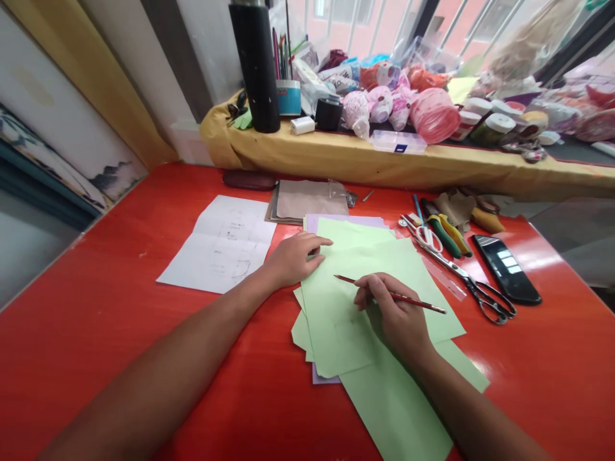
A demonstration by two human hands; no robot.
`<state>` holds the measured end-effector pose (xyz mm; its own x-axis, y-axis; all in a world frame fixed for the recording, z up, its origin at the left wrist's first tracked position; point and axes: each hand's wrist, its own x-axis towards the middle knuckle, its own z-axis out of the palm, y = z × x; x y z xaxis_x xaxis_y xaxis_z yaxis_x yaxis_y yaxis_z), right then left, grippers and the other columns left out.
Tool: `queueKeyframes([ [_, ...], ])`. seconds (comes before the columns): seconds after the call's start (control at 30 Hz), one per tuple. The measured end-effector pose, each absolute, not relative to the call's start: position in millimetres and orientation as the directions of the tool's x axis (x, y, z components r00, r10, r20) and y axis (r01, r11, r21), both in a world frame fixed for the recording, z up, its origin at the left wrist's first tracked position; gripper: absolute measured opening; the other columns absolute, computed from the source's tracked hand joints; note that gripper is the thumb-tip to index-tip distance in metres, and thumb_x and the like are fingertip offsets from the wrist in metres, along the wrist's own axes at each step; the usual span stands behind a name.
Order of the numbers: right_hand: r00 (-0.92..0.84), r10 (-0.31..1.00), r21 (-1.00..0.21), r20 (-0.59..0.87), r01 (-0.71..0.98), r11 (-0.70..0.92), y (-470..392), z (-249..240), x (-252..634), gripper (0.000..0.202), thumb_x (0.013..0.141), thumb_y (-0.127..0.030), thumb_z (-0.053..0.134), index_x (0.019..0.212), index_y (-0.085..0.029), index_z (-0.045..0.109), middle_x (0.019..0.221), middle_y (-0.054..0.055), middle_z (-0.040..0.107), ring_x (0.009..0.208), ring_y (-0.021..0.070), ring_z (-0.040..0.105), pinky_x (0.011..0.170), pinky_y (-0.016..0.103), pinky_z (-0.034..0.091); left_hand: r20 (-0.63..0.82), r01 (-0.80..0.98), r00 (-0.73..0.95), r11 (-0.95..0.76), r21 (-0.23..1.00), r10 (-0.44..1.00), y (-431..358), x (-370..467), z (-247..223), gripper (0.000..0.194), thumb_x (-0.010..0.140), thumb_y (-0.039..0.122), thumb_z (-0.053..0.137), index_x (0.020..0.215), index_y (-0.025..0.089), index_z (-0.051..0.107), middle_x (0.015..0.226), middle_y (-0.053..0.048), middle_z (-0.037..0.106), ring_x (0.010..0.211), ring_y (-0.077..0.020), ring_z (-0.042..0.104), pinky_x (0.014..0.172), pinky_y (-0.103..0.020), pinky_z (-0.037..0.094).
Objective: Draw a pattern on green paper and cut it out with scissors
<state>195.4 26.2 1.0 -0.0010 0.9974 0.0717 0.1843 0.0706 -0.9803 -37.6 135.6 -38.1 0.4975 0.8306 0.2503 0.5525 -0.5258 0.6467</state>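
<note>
1. Red table (120,307): it carries everything within reach, the green paper lying near its middle.
2. Green paper (331,307): the piece being worked on, spread loosely over other sheets whose corners stick out around it. The step in hand looks like pencil marking on the top sheet.
3. White sheet (206,250): lies left of the green paper, a little apart, with small marks and writing – perhaps a reference for the drawing, though the writing is too small to read.
4. Brown sheets (312,198): stacked just beyond the green paper, toward its far left.
5. Right hand (391,314): over the green paper, pinching the pencil along its shaft between thumb and fingers.
6. Left hand (295,256): at the left edge of the green paper, grasping nothing; its extended fingers lie over the edge, seemingly steadying it.
7. Phone (504,269) and scissors (464,274): right of the green paper, the scissors nearer, neither in use.
8. Pencil (416,301): slants low above the green paper, tip leftward; whether the tip touches, I cannot tell. Another stroke would call for setting it down firmly – with the sheet held flat.
9. Faint lines (352,321): on the green paper, just beside the right hand.
</note>
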Motion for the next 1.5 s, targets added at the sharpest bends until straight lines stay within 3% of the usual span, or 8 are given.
queueKeyframes([
  [0.33, -0.082, 0.995, -0.960, 0.059, 0.270, 0.079, 28.4, -3.2, 195.8, 0.028, 0.109, -0.038, 0.063, 0.092, -0.024, 0.081, 0.077, 0.003, 0.077, 0.068, 0.0196, 0.070, 0.068, 0.033, 0.056, 0.178, 0.530, 0.452, -0.423, 0.735, 0.874, 137.4, -36.7, -34.0, 0.036, 0.096, 0.020, 0.064, 0.130, 0.020, 0.079, 0.096, -0.004, 0.077, 0.096, -0.0232, 0.068, 0.087, -0.037, 0.053],
  [1.5, -0.080, 0.997, -0.922, 0.016, 0.385, 0.046, 28.5, -2.8, 192.1, 0.027, 0.107, -0.038, 0.064, 0.091, -0.024, 0.080, 0.077, 0.001, 0.077, 0.070, 0.0180, 0.069, 0.068, 0.030, 0.054, 0.135, 0.530, 0.413, -0.358, 0.769, 0.901, 135.6, -35.3, -28.3, 0.035, 0.096, 0.017, 0.064, 0.127, 0.020, 0.080, 0.093, -0.003, 0.077, 0.090, -0.0206, 0.068, 0.084, -0.035, 0.054],
])
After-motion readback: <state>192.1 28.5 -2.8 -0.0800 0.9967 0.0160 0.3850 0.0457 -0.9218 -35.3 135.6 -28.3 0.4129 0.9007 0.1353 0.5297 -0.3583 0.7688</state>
